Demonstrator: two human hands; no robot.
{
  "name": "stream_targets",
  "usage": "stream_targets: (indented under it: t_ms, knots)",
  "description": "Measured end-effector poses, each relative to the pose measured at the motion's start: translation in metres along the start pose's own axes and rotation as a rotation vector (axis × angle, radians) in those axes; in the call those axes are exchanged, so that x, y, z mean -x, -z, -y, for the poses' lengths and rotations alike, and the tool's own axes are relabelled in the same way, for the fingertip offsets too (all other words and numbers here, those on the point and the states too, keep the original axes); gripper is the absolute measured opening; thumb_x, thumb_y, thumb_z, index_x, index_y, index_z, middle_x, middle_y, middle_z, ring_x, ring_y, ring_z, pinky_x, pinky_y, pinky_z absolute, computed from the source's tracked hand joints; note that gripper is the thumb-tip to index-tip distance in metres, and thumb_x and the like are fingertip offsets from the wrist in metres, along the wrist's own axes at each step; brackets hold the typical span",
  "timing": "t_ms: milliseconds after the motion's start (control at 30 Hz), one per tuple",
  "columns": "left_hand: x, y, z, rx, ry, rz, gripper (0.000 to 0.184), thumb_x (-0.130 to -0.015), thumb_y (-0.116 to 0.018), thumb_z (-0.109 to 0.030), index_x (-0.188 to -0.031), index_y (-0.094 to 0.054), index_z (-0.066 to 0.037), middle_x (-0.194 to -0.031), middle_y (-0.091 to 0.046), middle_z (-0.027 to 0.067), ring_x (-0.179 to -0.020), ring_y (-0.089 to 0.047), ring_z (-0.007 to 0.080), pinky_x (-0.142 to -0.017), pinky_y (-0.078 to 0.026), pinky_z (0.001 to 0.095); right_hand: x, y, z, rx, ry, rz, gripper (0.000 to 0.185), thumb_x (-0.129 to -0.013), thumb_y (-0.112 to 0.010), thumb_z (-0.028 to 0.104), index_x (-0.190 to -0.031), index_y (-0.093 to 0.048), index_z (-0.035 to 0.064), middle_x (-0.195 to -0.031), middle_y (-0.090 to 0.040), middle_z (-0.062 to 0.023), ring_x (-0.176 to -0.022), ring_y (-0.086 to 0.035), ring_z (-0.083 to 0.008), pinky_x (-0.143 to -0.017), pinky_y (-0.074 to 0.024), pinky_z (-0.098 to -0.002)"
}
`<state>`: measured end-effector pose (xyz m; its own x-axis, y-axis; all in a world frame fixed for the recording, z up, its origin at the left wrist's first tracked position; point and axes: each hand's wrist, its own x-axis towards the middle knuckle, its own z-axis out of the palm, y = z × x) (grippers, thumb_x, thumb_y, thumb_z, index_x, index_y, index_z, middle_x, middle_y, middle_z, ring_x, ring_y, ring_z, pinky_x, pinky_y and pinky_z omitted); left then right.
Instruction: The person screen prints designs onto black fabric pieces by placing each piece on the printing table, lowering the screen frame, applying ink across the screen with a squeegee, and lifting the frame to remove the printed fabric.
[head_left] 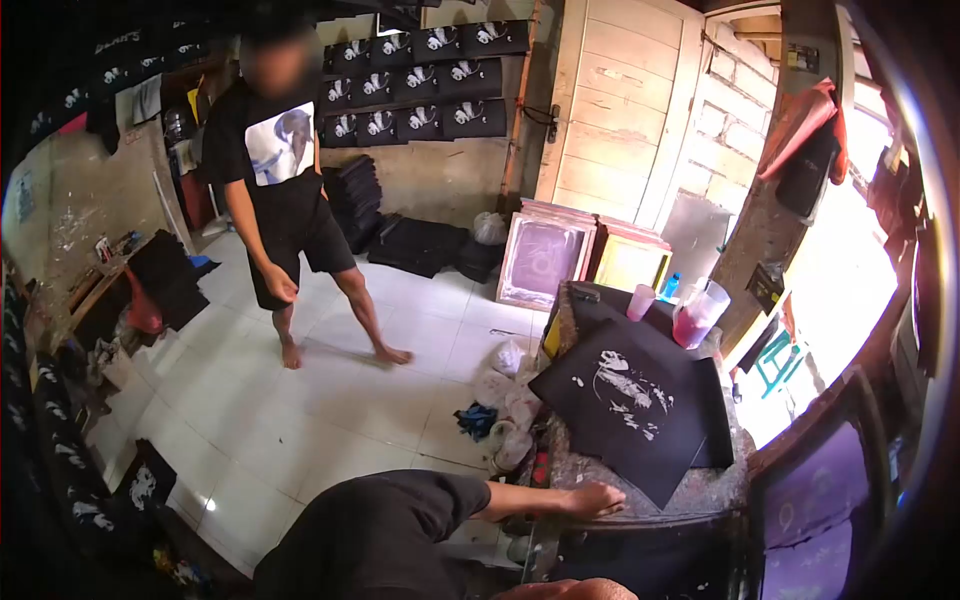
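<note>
My left hand (597, 500) reaches out from a black sleeve and rests on the near left edge of the stained worktable (700, 497). Its fingers look loosely spread, and I see nothing held in them. Just beyond the fingertips lies a black fabric panel (580, 385) with a white print, on top of other black pieces. Below the hand is another dark panel (650, 560). A strip of bare skin shows at the bottom edge, too cut off to identify. My right hand cannot be made out.
Another person (280, 180) in black stands barefoot on the tiled floor. A pink cup (641, 302) and a pitcher (698, 315) stand at the table's far end. Framed screens (545, 260) lean by the door. Plastic bags (500, 390) lie beside the table. Purple screens (815, 500) stand right.
</note>
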<state>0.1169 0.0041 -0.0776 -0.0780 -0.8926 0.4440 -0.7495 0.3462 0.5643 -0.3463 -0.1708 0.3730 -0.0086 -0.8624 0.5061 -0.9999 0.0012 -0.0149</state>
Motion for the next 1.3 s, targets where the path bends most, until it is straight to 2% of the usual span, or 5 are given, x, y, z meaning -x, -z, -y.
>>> stream_targets:
  t_ms: [467,667,967,1100,1300]
  knots:
    - [0.003,0.008,-0.006,0.151,0.119,-0.06,0.012,-0.085,-0.061,-0.014,-0.089,-0.062,-0.003,-0.085,-0.064,0.0182,-0.083,-0.065,0.0381,-0.071,-0.051,0.0464,-0.024,-0.017,-0.025,-0.081,0.061,-0.004,0.062,-0.099,-0.04,0.057,-0.111,-0.071,0.004,-0.08,-0.065,-0.0187,-0.076,-0.061,-0.0278,-0.085,-0.0484,-0.0444]
    - [-0.059,-0.026,-0.065,-0.058,-0.389,-0.179,0.019,-0.083,-0.072,-0.012,-0.083,-0.056,-0.004,-0.075,-0.057,0.0129,-0.066,-0.06,0.0334,-0.059,-0.05,0.0435,-0.012,0.005,-0.071,0.004,0.1,0.086,0.059,-0.1,-0.041,0.055,-0.11,-0.071,0.0062,-0.076,-0.064,-0.0165,-0.071,-0.061,-0.0245,-0.083,-0.0486,-0.0436]
    - [-0.162,-0.151,-0.099,-0.315,-0.134,0.377,0.07,-0.095,-0.052,-0.055,-0.15,-0.043,-0.011,-0.16,-0.033,0.0115,-0.15,-0.024,0.0312,-0.118,-0.021,0.0593,0.015,0.02,-0.037,-0.188,-0.026,0.063,0.095,-0.072,-0.054,0.089,-0.072,-0.073,-0.0041,-0.072,-0.067,-0.0229,-0.07,-0.068,-0.0311,-0.084,-0.0509,-0.0473]
    - [-0.164,-0.179,-0.071,-0.074,-0.625,0.176,0.022,-0.089,-0.061,-0.023,-0.095,-0.068,-0.003,-0.095,-0.068,0.0159,-0.097,-0.066,0.036,-0.083,-0.052,0.0436,0.017,0.016,-0.045,-0.261,-0.076,0.103,0.1,-0.071,-0.049,0.092,-0.072,-0.074,-0.0049,-0.068,-0.067,-0.02,-0.068,-0.066,-0.0291,-0.077,-0.0508,-0.0443]
    - [-0.112,-0.016,-0.007,0.37,0.174,-0.337,0.03,-0.094,-0.057,-0.02,-0.108,-0.066,0.004,-0.098,-0.069,0.0273,-0.095,-0.068,0.0426,-0.081,-0.053,0.0447,0.015,0.013,-0.045,-0.089,-0.085,0.015,0.08,-0.085,-0.054,0.076,-0.069,-0.064,-0.0017,-0.058,-0.05,-0.0086,-0.056,-0.048,-0.0215,-0.063,-0.0431,-0.0446]
